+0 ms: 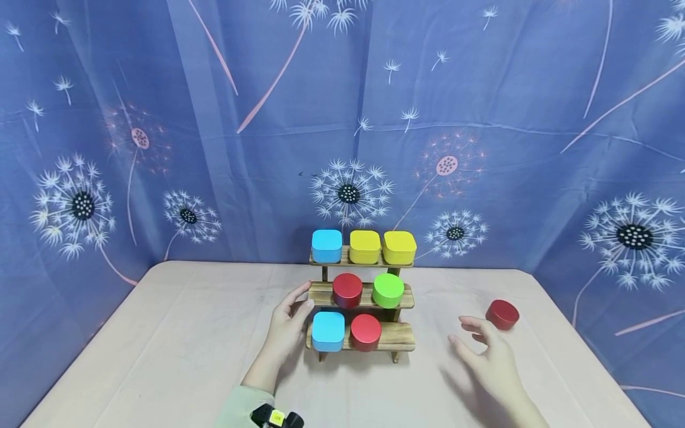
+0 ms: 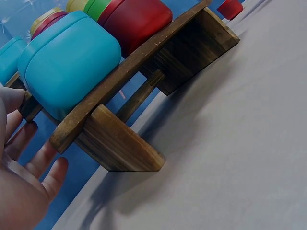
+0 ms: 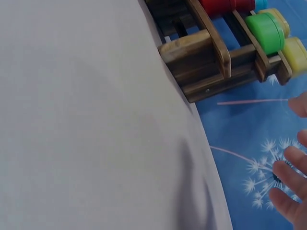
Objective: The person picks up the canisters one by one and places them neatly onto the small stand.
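A three-tier wooden display stand stands on the table. At its left side, my left hand holds the end of the middle shelf between thumb and fingers. On the top tier are a blue square tin and two yellow ones. A dark red round tin and a green round tin sit on the middle tier. Below are another blue square tin and a red round tin. My right hand, holding nothing, hovers right of the stand, fingers loosely bent, close to a loose dark red round tin.
A pale cloth covers the table. Blue curtains with dandelion prints hang behind it and along both sides. The stand's wooden leg rests on the cloth near my left hand.
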Tool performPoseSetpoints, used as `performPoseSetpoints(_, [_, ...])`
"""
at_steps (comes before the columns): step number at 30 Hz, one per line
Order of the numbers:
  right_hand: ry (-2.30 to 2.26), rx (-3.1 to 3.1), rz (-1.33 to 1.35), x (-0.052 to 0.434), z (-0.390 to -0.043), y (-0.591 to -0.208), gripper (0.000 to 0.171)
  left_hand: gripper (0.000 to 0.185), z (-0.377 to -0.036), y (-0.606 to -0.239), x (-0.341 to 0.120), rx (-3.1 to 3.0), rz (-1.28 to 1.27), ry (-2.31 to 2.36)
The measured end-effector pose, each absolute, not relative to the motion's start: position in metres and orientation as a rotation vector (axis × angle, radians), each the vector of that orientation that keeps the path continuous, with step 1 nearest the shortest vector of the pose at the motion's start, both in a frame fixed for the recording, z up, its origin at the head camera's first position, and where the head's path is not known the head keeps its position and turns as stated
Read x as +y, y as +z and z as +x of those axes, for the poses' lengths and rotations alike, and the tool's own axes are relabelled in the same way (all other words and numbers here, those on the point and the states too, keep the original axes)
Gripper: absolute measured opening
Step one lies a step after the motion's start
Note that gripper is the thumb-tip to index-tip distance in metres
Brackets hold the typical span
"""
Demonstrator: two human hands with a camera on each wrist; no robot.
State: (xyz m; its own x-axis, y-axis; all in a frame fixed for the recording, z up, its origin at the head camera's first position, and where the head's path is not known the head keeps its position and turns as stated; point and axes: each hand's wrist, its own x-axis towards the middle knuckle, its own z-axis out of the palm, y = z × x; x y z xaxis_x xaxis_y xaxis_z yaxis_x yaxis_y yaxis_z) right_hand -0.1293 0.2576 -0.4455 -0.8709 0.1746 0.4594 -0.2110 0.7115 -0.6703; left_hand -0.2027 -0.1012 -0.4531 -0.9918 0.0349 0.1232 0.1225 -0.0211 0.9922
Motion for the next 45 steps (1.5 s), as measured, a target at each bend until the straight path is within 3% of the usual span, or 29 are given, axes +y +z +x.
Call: performPoseSetpoints(45, [1.514, -2.142, -0.717, 0.318, -0.162, -0.454, 0.083, 0.044, -0.203, -0.454, -0.100, -2.163, -0.165, -2.174])
